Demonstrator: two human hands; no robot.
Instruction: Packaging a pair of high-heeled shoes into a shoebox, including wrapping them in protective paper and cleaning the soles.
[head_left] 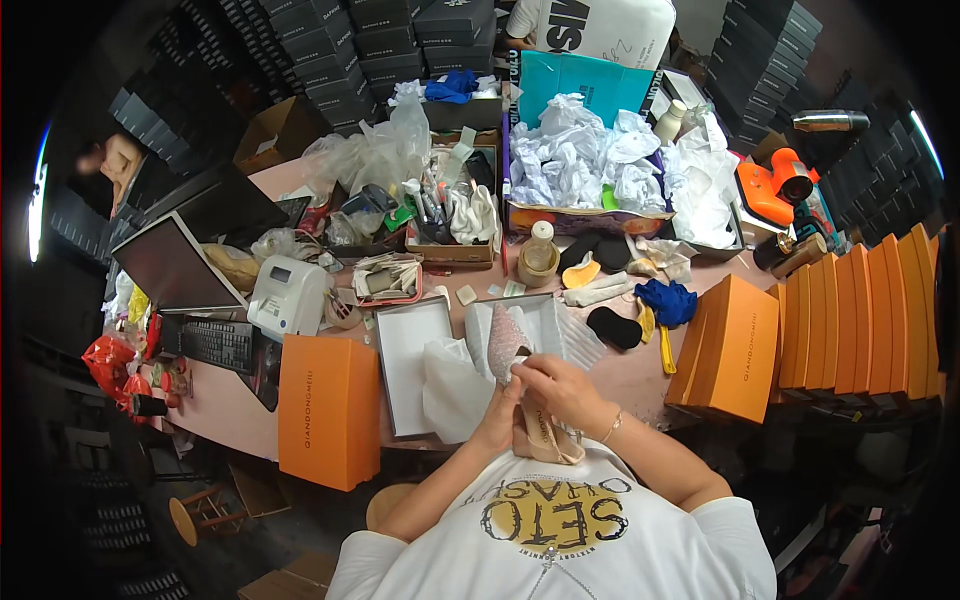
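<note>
A pointed shoe [507, 338] with a sparkly pink toe and a beige insole is held upright in front of my chest, toe pointing away. My left hand [497, 415] wraps its left side. Closed fingers of my right hand [566, 388] grip the shoe's opening near the toe; whether they also hold something small inside is hidden. Just beyond the hands lies an open shoe box [408, 402], pale inside with dark edges. White tissue paper [452, 385] spills out of it.
Orange shoe boxes stand at left [325, 410] and right [735, 345], with a long row [860, 320] at far right. Further back are a carton of crumpled paper [590, 150], a tool box [450, 205], a white label printer [287, 295], a keyboard [215, 342] and a monitor [178, 265].
</note>
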